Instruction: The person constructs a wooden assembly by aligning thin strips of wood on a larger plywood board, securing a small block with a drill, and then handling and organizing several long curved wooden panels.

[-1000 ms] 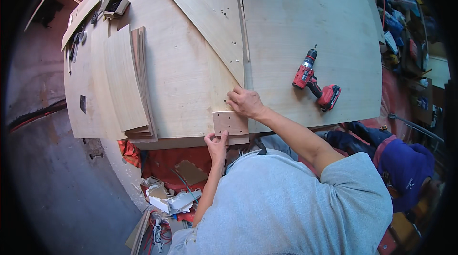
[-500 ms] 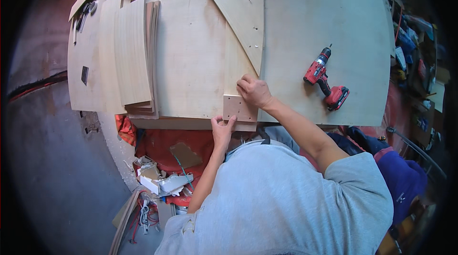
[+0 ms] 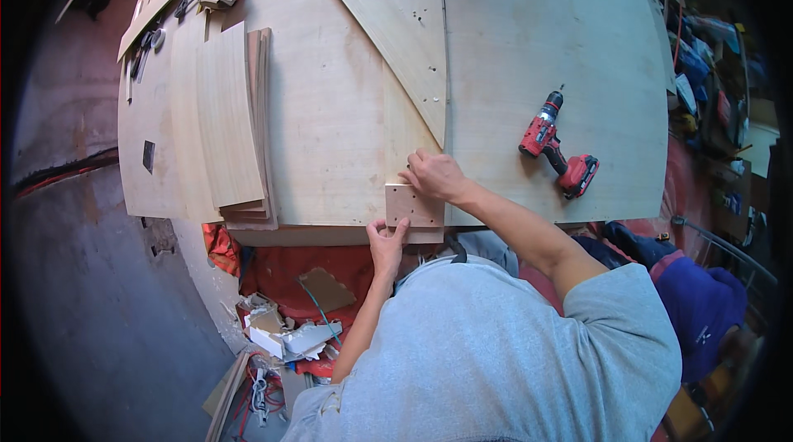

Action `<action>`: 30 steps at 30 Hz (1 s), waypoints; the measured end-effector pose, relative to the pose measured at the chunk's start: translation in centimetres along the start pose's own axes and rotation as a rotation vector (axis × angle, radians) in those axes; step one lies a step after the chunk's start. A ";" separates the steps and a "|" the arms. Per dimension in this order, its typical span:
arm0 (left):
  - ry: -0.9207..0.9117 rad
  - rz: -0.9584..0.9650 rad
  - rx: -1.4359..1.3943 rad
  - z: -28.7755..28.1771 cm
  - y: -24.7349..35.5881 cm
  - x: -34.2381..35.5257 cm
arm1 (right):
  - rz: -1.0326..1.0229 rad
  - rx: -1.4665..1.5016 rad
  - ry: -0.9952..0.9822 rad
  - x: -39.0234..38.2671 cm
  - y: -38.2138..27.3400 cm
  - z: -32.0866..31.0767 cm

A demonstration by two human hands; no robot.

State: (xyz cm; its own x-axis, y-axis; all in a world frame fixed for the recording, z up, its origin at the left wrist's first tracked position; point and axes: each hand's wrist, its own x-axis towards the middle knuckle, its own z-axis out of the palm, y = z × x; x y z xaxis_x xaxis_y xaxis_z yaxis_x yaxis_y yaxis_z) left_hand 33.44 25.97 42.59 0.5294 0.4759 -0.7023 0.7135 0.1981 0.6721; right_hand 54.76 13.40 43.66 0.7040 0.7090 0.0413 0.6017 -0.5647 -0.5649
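So the block (image 3: 421, 209) is sitting just below the middle of the frame, right at the near edge of the bench (image 3: 326, 165), lying over the lower end of the pale strip (image 3: 401, 132). Both hands are working there. The left hand (image 3: 387, 249) has its grip closing on the block's lower left corner, thumb resting on top. The right hand (image 3: 436, 175) is curling its fingers in close at the upper edge, and I can't tell if that grip is pinching something small or just pressing.

For doing this well, imo: I'd be keeping the left thumb pressing evenly so the block isn't rocking or creeping, and lining its 2 sides up with the strip's before easing off any pressure. I'd also be keeping the right fingertips clear of the dark dots on the block. The drill (image 3: 541, 130) is lying right of center, well apart from both hands, so it isn't crowding them.

Hard-to-see stuff: the right hand is covering part of the block's upper edge, and whatever the left fingers are doing underneath isn't showing. Not sure the dots are going right through. The diagonal plank (image 3: 368, 29) is running out of the top of the frame. The shirt (image 3: 496, 351) is blocking the lower middle, and at lower right I can't make out whether anyone's wearing that purple garment (image 3: 698, 306).
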 end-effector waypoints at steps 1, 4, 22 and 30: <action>-0.006 0.005 0.001 0.1 -0.2 0.1 | 0.040 -0.067 -0.113 0.1 0.2 0.1; -0.019 0.031 -0.017 0.4 -0.9 0.3 | -0.135 -0.123 -0.080 0.2 1.3 1.3; -0.031 0.138 0.193 0.6 2.7 -1.4 | 0.262 0.159 0.418 12.9 7.9 -8.4; -0.136 0.123 0.199 0.4 2.7 -1.0 | 0.499 0.184 0.690 11.1 15.7 -6.4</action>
State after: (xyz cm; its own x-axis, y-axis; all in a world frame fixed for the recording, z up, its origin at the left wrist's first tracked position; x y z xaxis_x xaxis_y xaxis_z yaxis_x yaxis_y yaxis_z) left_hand 35.04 25.74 45.02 0.6646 0.3639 -0.6526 0.7094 -0.0330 0.7041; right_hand 74.45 9.76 40.51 0.9763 -0.0511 0.2102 0.1337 -0.6213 -0.7721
